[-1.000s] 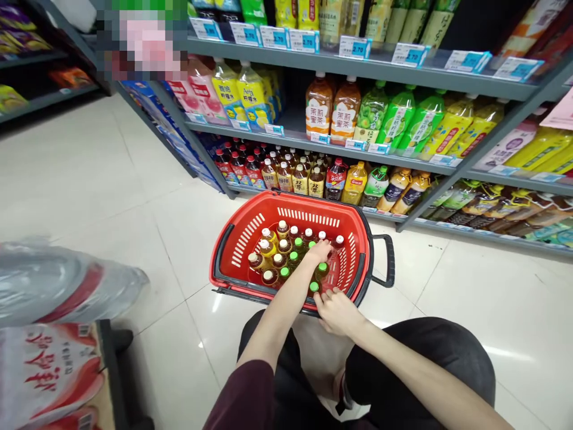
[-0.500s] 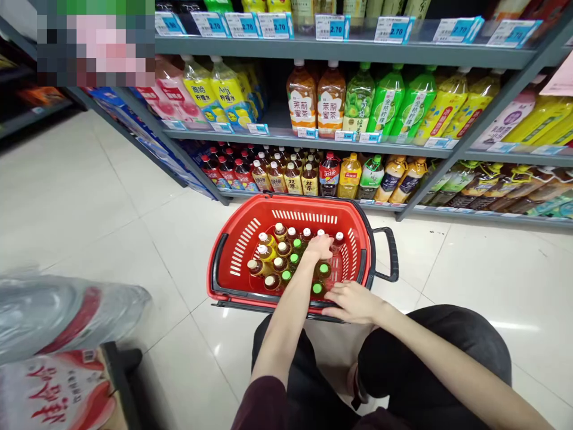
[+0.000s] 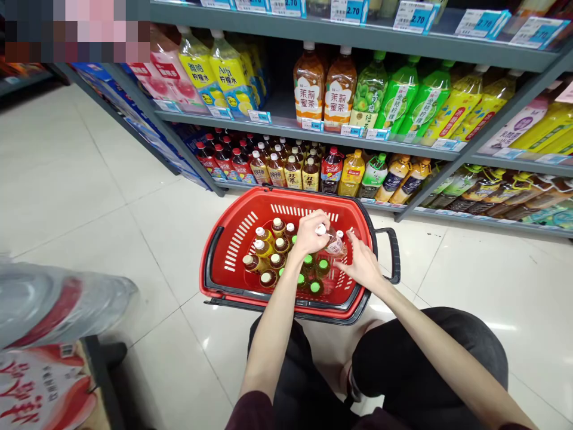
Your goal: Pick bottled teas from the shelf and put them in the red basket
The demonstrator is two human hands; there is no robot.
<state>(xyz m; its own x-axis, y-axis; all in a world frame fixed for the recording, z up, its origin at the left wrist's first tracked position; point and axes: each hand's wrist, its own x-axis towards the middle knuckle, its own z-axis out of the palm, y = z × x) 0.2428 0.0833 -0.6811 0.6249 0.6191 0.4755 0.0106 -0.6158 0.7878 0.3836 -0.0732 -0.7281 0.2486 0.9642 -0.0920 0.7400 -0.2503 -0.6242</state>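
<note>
My left hand (image 3: 311,233) grips a clear drink bottle (image 3: 335,246) near its white cap. The bottle has a pinkish-white label and tilts inside the red shopping basket (image 3: 224,222). My right hand (image 3: 363,263) is open, thumb and fingers apart, over the basket's right side just beside that bottle. Around them in the basket stand several small bottles: green-capped ones (image 3: 316,286) in the middle, brown tea bottles with cream caps (image 3: 267,277) and yellow-labelled bottles (image 3: 263,248) at the left. Another white-capped bottle (image 3: 340,235) stands behind the held one, partly hidden.
Shelves of large drink bottles (image 3: 341,92) rise behind the basket, with price tags (image 3: 353,11) along their edges. The basket's black handle (image 3: 394,257) sticks out right. At lower left are wrapped water bottles (image 3: 58,304) and a red-and-white pack (image 3: 40,388) beside a dark frame.
My left hand has raised and tilted a white-capped bottle. My right hand has moved from the basket's near rim up and right, opening beside it. The view has shifted slightly.
</note>
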